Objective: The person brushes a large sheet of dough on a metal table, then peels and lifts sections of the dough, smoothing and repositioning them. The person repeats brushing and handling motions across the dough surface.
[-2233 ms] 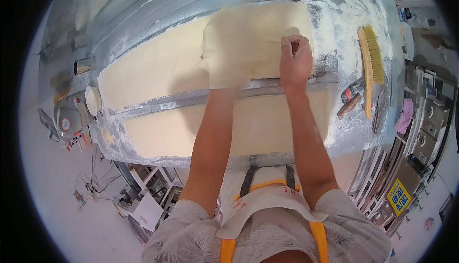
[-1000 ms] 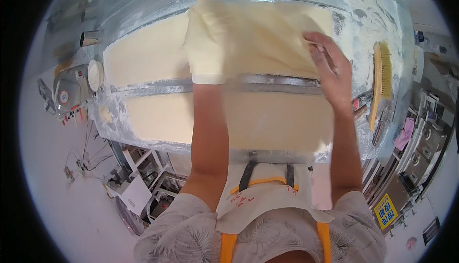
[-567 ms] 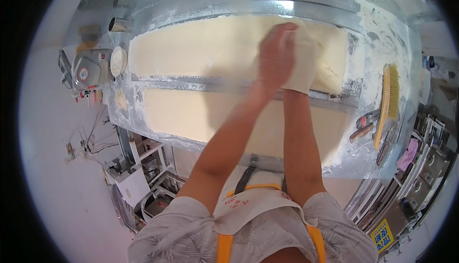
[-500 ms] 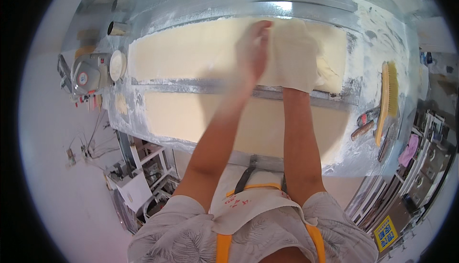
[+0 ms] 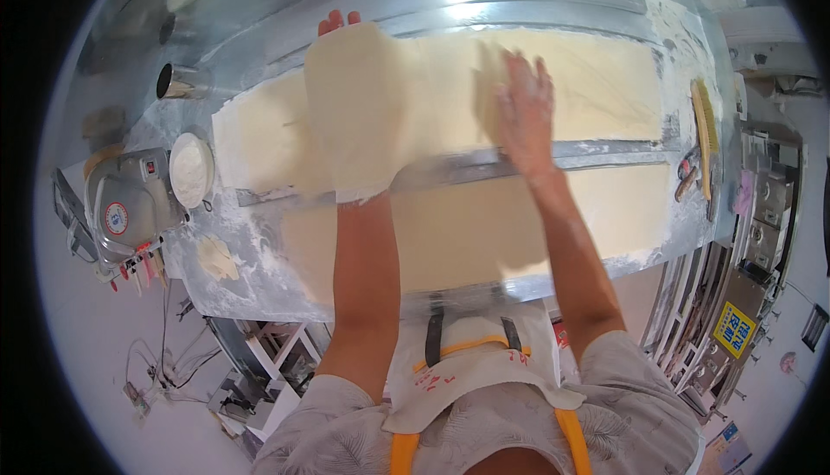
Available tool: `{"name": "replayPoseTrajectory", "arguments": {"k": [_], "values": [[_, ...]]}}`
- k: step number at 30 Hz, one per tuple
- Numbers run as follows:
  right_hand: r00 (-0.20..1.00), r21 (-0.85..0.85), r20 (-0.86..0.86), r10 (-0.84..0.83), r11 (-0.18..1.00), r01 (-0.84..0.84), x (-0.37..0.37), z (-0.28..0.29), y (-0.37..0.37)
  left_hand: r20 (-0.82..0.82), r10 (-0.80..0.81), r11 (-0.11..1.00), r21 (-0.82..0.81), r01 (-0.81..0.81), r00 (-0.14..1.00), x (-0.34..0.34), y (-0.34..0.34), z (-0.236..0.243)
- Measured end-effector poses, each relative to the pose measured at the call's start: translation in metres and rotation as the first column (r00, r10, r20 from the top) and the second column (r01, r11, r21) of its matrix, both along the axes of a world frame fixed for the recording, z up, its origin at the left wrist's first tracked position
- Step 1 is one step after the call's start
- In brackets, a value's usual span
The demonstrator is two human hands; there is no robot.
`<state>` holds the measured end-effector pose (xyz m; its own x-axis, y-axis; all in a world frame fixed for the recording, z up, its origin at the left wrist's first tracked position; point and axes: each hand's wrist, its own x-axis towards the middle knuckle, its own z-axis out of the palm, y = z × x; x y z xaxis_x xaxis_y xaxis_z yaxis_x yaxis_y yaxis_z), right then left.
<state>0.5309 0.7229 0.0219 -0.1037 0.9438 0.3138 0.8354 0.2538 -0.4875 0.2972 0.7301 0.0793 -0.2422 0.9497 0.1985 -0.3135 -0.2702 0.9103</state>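
A pale dough sheet [image 5: 353,108] drapes over my left hand [image 5: 338,22], which holds it from underneath; its separated fingertips show past the far edge and the rest is hidden. My right hand [image 5: 525,108] is open, fingers apart, palm down over or on the far dough strip [image 5: 605,90], right of the draped piece; contact is unclear. A second long strip [image 5: 432,233] lies nearer me on the floury metal table [image 5: 186,276].
At left are a flour bowl [image 5: 190,168], a grey metal appliance [image 5: 130,207], a steel cylinder [image 5: 180,82] and a dough scrap [image 5: 216,259]. A wooden brush [image 5: 703,129] and small tools [image 5: 686,181] lie at right, beside steel equipment [image 5: 765,216] beyond the table.
Half a second ago the draped sheet was on my right hand; now it covers my left, which has moved leftward. My right hand is uncovered and lies flatter, fingers apart.
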Motion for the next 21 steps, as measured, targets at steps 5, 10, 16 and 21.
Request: {"name": "replayPoseTrajectory", "arguments": {"k": [5,10,16,21], "values": [[0.843,-0.238,-0.507,-0.176,0.969,0.059,-0.029,0.011,-0.042,-0.429,0.121,0.992,0.026,-0.122,0.895,-0.083,-0.012,0.016],[0.026,-0.405,-0.879,-0.477,0.715,-0.571,-0.135,-0.009,-0.117,-0.145,0.133,0.981,0.158,-0.110,0.980,-0.122,-0.031,0.097],[-0.027,-0.126,-0.981,-0.192,0.738,-0.663,-0.322,-0.053,-0.182,-0.094,0.095,0.985,0.153,-0.080,0.991,-0.172,-0.068,0.183],[0.512,-0.124,-0.850,0.121,0.900,-0.419,-0.456,-0.062,-0.176,-0.287,0.220,0.972,0.138,-0.187,0.932,-0.263,-0.141,0.214]]}}
